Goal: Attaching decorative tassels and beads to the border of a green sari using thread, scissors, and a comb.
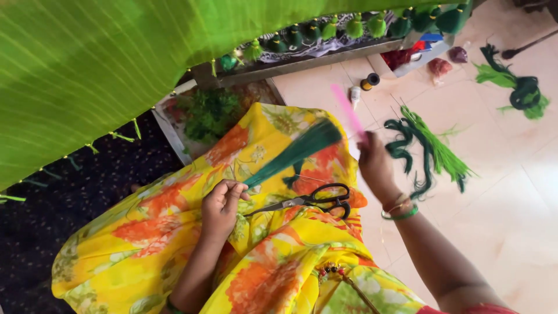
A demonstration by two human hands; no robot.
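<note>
Sitting on the floor in a yellow flowered cloth (174,232), the person pinches one end of a dark green thread bundle (293,152) in the left hand (221,206), fingers closed tight around the gathered end so the loose strands fan out up and to the right over the lap. The right hand (375,166) is raised just beyond the fanned tips, curled around a pink comb (347,110) that shows only as a blur, so I cannot tell exactly how firm that hold is. Black-handled scissors (314,200) lie on the lap just below the bundle, blades pointing towards the left hand, apart from both hands. A green cloth (87,64) edged with finished tassels (354,26) hangs across the top, and more loose green thread (433,151) lies on the pale floor (511,203) to the right, with a small spool (369,81) near it.

To my eye, the strokes would go best running from the pinched end outward, with the left-hand pinch kept steady so the strands pull straight and none slip out
</note>
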